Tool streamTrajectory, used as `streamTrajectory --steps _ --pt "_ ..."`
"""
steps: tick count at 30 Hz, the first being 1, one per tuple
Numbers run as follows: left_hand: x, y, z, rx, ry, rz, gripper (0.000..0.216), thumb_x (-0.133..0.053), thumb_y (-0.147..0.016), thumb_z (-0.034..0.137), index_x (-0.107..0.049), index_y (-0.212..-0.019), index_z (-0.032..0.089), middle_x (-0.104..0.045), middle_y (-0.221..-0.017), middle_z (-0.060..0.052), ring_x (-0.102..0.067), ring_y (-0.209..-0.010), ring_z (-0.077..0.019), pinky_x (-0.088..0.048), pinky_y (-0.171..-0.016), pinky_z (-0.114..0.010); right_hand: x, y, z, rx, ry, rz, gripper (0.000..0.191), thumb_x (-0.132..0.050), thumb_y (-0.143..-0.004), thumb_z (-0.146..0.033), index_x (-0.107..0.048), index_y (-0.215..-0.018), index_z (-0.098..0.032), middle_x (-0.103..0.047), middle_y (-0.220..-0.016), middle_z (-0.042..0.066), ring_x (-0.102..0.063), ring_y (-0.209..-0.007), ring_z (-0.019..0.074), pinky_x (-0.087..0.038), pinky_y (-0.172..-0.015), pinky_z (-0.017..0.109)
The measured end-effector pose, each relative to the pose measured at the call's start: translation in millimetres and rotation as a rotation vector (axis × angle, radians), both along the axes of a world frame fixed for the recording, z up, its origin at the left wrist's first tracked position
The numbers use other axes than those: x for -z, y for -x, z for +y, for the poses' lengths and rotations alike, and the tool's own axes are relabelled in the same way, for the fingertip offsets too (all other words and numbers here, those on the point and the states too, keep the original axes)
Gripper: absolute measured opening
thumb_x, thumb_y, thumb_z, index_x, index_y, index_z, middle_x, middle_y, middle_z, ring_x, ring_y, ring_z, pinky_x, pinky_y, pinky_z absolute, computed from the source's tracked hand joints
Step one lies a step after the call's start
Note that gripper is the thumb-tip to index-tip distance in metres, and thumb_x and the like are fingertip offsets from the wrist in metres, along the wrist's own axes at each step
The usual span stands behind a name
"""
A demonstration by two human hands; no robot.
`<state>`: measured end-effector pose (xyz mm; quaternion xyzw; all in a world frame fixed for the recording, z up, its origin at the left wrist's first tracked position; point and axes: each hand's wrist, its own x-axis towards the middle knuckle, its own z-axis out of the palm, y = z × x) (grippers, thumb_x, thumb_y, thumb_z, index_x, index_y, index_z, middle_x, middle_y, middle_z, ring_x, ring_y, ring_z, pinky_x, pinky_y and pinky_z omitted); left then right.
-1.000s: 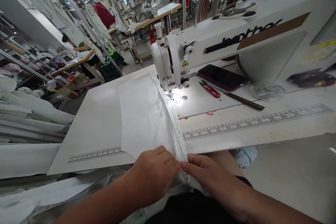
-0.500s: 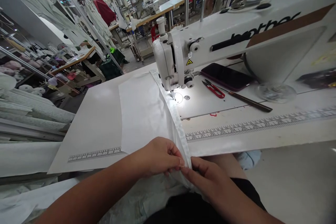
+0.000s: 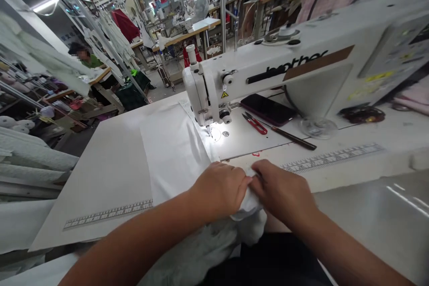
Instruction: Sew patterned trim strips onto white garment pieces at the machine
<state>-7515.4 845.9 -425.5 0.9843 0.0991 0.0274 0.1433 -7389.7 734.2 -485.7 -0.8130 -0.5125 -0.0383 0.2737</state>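
Note:
A white fabric panel (image 3: 167,147) lies on the sewing table, its right edge running under the needle of a white sewing machine (image 3: 197,98). At the table's front edge my left hand (image 3: 221,187) is closed on the fabric, knuckles up. Close beside it, my right hand (image 3: 281,187) also grips the bunched cloth, thumb and fingers pressed together. The two hands nearly touch, and the seam between them is mostly hidden. More pale fabric hangs down over my lap below them.
Right of the needle lie red thread snips (image 3: 255,124), a dark-handled tool (image 3: 295,137) and a phone (image 3: 268,109). A ruler strip (image 3: 110,214) is on the table. Fabric rolls (image 3: 33,156) stand at left. A person (image 3: 85,56) sits in the background.
Both hands have lifted toward the machine and the table's front edge, bunching the fabric edge between them. The straight folded edge now shows less. The view has shifted to the right.

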Motion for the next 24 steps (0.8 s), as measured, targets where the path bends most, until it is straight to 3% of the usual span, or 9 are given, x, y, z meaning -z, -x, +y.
streamTrajectory --steps 4,8,10,14,19,24 --pt "7.9 14 -2 -0.020 0.116 -0.216 0.031 -0.040 -0.098 0.023 -0.063 -0.081 0.014 -0.066 -0.073 -0.005 -0.060 -0.070 -0.0177 -0.048 -0.079 -0.035 2.4 2 -3 -0.027 -0.136 0.188 0.020 -0.049 -0.082 -0.026 -0.054 -0.102 -0.023 -0.071 -0.087 0.003 -0.069 -0.073 0.0210 -0.049 -0.059 0.030" --pt "2.6 22 0 0.044 0.286 -0.244 0.025 -0.045 -0.099 0.026 -0.067 -0.105 0.015 -0.071 -0.093 -0.005 -0.062 -0.089 -0.0176 -0.045 -0.088 -0.035 5.5 19 -34 -0.128 -0.312 0.536 0.027 -0.062 -0.087 -0.034 -0.048 -0.111 -0.029 -0.066 -0.098 0.001 -0.068 -0.085 0.0169 -0.053 -0.064 0.024" --pt "-1.6 20 -1 0.097 0.301 -0.189 0.025 -0.047 -0.099 0.029 -0.068 -0.109 0.018 -0.071 -0.099 -0.005 -0.061 -0.094 -0.0182 -0.043 -0.092 -0.037 10.0 26 -49 -0.163 -0.304 0.574 0.027 -0.061 -0.090 -0.034 -0.048 -0.113 -0.030 -0.064 -0.101 0.001 -0.066 -0.088 0.0166 -0.054 -0.067 0.024" --pt "-10.5 12 -3 0.217 0.302 -0.143 0.020 -0.053 -0.096 0.029 -0.071 -0.096 0.021 -0.069 -0.106 -0.003 -0.060 -0.101 -0.0178 -0.037 -0.100 -0.037 23.1 34 -66 -0.177 -0.237 0.608 0.022 -0.058 -0.093 -0.031 -0.051 -0.114 -0.029 -0.063 -0.106 0.003 -0.064 -0.093 0.0190 -0.055 -0.079 0.031" --pt "-21.9 8 -3 0.305 0.326 -0.042 0.020 -0.050 -0.096 0.022 -0.066 -0.084 0.018 -0.068 -0.082 0.000 -0.061 -0.082 -0.0132 -0.034 -0.106 -0.036 27.6 43 -74 -0.198 -0.263 0.890 0.020 -0.058 -0.093 -0.034 -0.052 -0.111 -0.026 -0.062 -0.100 0.005 -0.063 -0.094 0.0200 -0.055 -0.080 0.031" --pt "-23.3 15 -3 0.342 0.329 -0.020 0.023 -0.045 -0.097 0.020 -0.063 -0.084 0.016 -0.064 -0.078 -0.002 -0.057 -0.080 -0.0143 -0.041 -0.099 -0.033 10.9 37 -71 -0.438 -0.229 1.275 0.019 -0.042 -0.101 -0.038 -0.051 -0.113 -0.027 -0.065 -0.094 0.002 -0.064 -0.084 0.0147 -0.056 -0.073 0.028"
